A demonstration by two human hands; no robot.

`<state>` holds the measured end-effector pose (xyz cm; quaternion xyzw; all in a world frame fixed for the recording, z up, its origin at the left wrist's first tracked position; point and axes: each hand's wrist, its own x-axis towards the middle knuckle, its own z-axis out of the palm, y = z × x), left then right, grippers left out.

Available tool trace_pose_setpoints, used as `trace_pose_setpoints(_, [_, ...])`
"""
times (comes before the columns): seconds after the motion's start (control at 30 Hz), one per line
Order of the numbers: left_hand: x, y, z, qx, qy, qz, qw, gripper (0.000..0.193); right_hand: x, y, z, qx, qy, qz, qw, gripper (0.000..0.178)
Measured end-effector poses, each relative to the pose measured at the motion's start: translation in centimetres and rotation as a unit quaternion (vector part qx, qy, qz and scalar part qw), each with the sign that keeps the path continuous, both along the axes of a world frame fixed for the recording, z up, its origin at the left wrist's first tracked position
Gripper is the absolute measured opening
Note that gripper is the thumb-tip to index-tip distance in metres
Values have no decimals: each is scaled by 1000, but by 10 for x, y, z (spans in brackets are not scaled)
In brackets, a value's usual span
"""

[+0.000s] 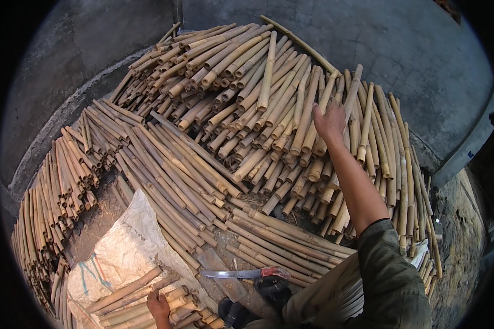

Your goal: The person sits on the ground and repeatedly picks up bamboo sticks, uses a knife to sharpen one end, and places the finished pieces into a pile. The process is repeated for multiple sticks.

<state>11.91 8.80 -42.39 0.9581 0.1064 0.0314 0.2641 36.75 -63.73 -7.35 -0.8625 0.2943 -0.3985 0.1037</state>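
Observation:
A big heap of cut bamboo poles [225,60] fills the far middle and right. My right arm stretches out over it, and my right hand [330,122] is closed round one bamboo pole [327,90] on top of the heap; its fingertips are partly hidden. Close to me at the lower left, my left hand [158,305] rests with curled fingers on a small bundle of bamboo pieces [125,290]. That bundle lies on a whitish woven sack [129,236]. Between my hands, a long curved knife [231,273] with a red handle lies near my feet.
More bamboo poles [170,164] lie in rows across the middle, and another stack [46,203] runs along the left. Grey walls [368,38] stand behind the heaps. My dark shoes [273,292] are beside the knife handle. Bare ground [458,236] shows at the right.

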Motion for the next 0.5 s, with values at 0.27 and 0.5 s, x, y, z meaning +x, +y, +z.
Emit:
trace_pose_setpoints(0.27, [2, -13, 10, -7, 14, 42, 999, 28, 92, 80, -39, 135, 137, 183, 964, 67])
trace_pose_setpoints(0.5, [-3, -6, 4, 11, -26, 5, 1000, 27, 158, 81, -68, 147, 106, 109, 977, 59])
